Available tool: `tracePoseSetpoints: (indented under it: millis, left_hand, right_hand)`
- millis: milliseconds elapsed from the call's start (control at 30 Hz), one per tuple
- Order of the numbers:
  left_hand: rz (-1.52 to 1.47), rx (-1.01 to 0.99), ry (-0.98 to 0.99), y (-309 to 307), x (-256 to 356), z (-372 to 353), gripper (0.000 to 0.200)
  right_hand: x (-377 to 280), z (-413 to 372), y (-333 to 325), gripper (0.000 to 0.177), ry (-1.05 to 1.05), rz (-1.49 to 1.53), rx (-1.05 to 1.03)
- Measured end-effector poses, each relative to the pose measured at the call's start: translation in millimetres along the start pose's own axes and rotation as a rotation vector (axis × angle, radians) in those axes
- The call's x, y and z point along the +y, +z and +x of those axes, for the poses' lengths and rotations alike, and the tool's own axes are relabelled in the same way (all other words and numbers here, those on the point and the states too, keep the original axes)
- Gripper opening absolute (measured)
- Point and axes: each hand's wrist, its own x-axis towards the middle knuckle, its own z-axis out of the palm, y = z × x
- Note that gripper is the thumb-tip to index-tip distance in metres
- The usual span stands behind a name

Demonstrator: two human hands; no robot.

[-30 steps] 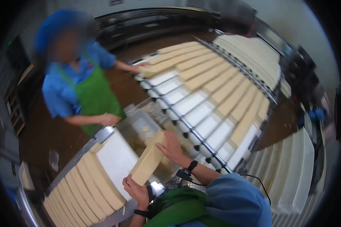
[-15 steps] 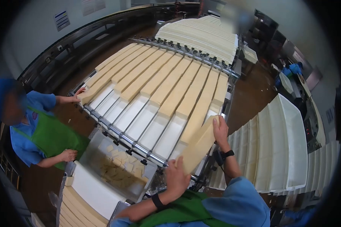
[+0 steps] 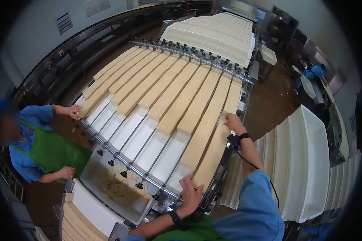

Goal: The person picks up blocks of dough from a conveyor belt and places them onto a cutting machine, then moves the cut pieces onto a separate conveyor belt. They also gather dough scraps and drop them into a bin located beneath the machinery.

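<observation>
A long pale-yellow bar lies in the rightmost lane of the white slatted table, its far end close behind another bar. My left hand is closed on the near end, thumb on the end face and fingers at the left side. My right hand grips the far end from the right, its fingertips partly hidden. Several similar bars lie side by side in lanes divided by thin metal rods. At the table's left edge, a co-worker's hand touches the end of the leftmost bar.
Below the table's front rail stands a grey bin holding cut pieces. A white-edged container with more bars is at bottom left. Stacked white trays stand at right. Clamp knobs line the back rail. The co-worker stands at left.
The bar in my hands has gone from being held tilted above the table to lying in the rightmost lane. My right hand has moved down with it. The view has shifted slightly.
</observation>
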Motion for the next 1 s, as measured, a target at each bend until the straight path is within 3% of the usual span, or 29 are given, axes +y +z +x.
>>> tracePoseSetpoints:
  millis: [267, 367, 500, 567, 633, 700, 800, 900, 967, 1000]
  left_hand:
    - [0.046, -0.094, 0.056, 2, 1, 7, 0.051]
    - [0.072, -0.131, 0.178, 10, 2, 23, 0.047]
    - [0.073, -0.136, 0.245, 37, 17, 58, 0.045]
    - [0.064, -0.134, 0.23, 42, 26, 71, 0.045]
    - [0.053, -0.13, 0.216, 42, 22, 71, 0.046]
    - [0.046, -0.154, 0.189, 33, 20, 68, 0.046]
    - [0.028, -0.248, 0.176, -1, 21, 57, 0.046]
    - [-0.009, -0.315, 0.237, -56, 16, 47, 0.04]
    - [-0.12, -0.147, 0.164, -106, 17, 40, 0.035]
    - [-0.093, 0.098, 0.264, -122, 0, 37, 0.031]
  right_hand:
    - [3, 20, -2, 0.014, -0.153, -0.349, 0.003]
    - [-20, 11, -39, 0.011, 0.007, -0.455, 0.23]
    - [-47, -35, -58, 0.017, 0.074, -0.39, 0.343]
    - [-79, -77, -60, 0.029, 0.041, -0.17, 0.313]
    - [-99, -122, -43, 0.051, -0.147, 0.077, 0.291]
    - [-116, -158, -22, 0.073, -0.213, 0.259, 0.117]
    - [-145, -191, -3, 0.084, -0.164, 0.13, -0.017]
    - [-144, -189, 16, 0.09, -0.173, -0.073, 0.041]
    - [-146, -187, 13, 0.093, -0.148, -0.138, 0.015]
    - [-147, -185, 14, 0.092, -0.149, -0.155, 0.016]
